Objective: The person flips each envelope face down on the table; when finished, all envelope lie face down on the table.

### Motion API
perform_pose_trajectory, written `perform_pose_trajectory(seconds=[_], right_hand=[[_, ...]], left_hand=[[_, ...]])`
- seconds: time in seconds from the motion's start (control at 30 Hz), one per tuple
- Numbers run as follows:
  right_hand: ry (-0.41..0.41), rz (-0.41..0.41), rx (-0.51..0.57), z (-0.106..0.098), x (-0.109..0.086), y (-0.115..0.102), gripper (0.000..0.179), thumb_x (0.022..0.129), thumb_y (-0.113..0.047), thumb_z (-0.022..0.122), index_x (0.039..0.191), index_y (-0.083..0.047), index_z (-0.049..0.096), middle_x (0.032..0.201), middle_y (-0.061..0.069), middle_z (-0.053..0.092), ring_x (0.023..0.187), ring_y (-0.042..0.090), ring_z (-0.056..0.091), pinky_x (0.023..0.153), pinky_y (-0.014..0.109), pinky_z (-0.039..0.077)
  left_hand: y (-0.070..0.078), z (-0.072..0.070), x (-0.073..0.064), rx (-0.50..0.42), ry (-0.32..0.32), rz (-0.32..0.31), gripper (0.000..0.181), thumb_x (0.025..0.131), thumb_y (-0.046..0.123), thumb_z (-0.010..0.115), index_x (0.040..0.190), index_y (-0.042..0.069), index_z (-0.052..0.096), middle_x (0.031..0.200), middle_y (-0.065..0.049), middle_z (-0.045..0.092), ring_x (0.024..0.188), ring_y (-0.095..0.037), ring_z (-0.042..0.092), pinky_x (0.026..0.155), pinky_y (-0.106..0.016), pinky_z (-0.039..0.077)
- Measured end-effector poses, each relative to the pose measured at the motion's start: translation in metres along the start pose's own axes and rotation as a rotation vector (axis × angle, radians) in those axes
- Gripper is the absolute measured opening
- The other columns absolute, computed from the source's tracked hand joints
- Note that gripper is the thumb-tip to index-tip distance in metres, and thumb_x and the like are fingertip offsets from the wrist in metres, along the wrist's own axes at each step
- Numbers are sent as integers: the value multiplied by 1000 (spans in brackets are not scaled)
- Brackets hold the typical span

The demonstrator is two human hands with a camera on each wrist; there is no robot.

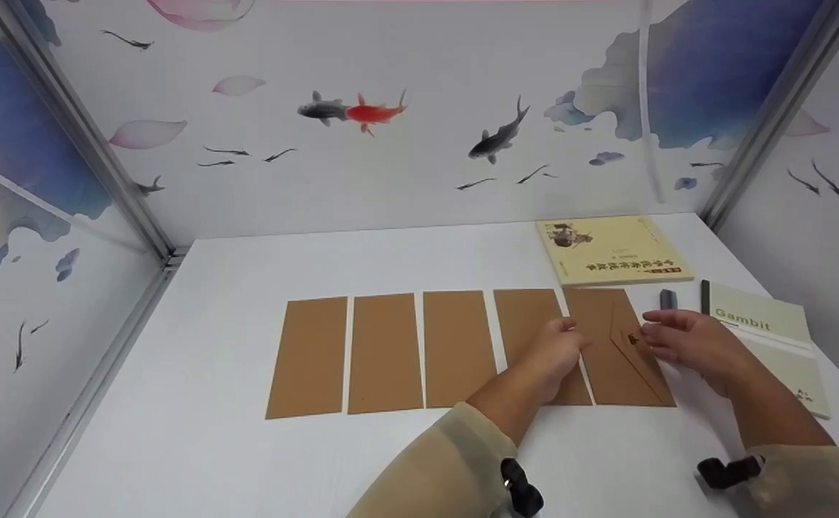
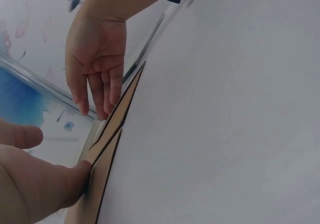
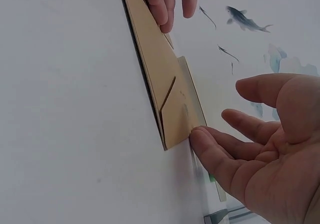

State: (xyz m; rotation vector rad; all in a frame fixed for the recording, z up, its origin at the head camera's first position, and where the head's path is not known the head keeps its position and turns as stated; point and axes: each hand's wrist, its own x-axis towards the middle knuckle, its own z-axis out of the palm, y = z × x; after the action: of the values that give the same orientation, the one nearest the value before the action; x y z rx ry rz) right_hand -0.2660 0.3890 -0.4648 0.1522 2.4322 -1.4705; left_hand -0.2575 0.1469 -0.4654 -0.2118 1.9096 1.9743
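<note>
Several brown kraft-paper envelopes lie side by side in a row, with narrow gaps between them. The rightmost envelope (image 1: 606, 360) shows a pointed flap and a small dark mark. My left hand (image 1: 545, 356) lies over the fourth envelope (image 1: 524, 316), its fingers reaching the left edge of the rightmost one. At that envelope's right edge, my right hand (image 1: 704, 349) touches the paper with its fingertips. In the right wrist view the right hand (image 3: 265, 144) has loosely extended fingers, one at the envelope's edge. The left thumb (image 2: 75, 184) touches the envelopes in the left wrist view.
A yellow book (image 1: 614, 252) lies behind the row's right end. Beyond the right hand are a small grey block (image 1: 668, 298) and a pale green "Gambit" notebook (image 1: 758, 316), partly covered by the arm. Printed panels (image 1: 419, 187) enclose the white table (image 1: 175, 345).
</note>
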Motion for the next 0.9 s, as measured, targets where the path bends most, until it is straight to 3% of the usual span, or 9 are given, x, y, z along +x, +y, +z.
perform_pose_trajectory(seconds=[0.23,0.4,0.63,0.73,0.9], right_hand=[[-17,26,-36,3,-3,-5,74,108,-45,62,164,-3,38,158,23,55,116,3,70,98,23,61],[-41,27,-94,14,-6,-16,78,107,-52,60,167,-9,35,164,23,49,132,19,65,103,33,61],[-68,-42,-103,26,-10,-29,82,107,-55,59,169,-9,31,170,25,39,147,38,54,111,43,58],[-68,-66,-95,27,-13,-32,81,107,-57,59,169,-12,32,169,25,41,146,37,56,111,44,58],[-50,-88,-78,28,-18,-35,82,106,-59,58,169,-14,33,161,23,51,134,22,65,107,38,60]], left_hand=[[0,7,-1,-26,-13,86,48,101,0,63,148,9,60,140,-4,66,135,-22,62,121,-45,49],[1,13,-3,-11,-22,96,56,97,-4,67,149,14,60,142,-4,68,132,-21,66,116,-44,54],[4,15,-3,-101,-73,163,62,95,-7,68,150,20,59,140,4,67,127,-17,68,110,-40,58],[4,17,-5,-105,-79,164,61,96,-5,68,148,25,61,140,11,66,124,-14,68,110,-38,58],[5,24,-9,-112,-106,161,58,96,1,69,146,29,63,143,16,63,125,-11,67,109,-37,58]])
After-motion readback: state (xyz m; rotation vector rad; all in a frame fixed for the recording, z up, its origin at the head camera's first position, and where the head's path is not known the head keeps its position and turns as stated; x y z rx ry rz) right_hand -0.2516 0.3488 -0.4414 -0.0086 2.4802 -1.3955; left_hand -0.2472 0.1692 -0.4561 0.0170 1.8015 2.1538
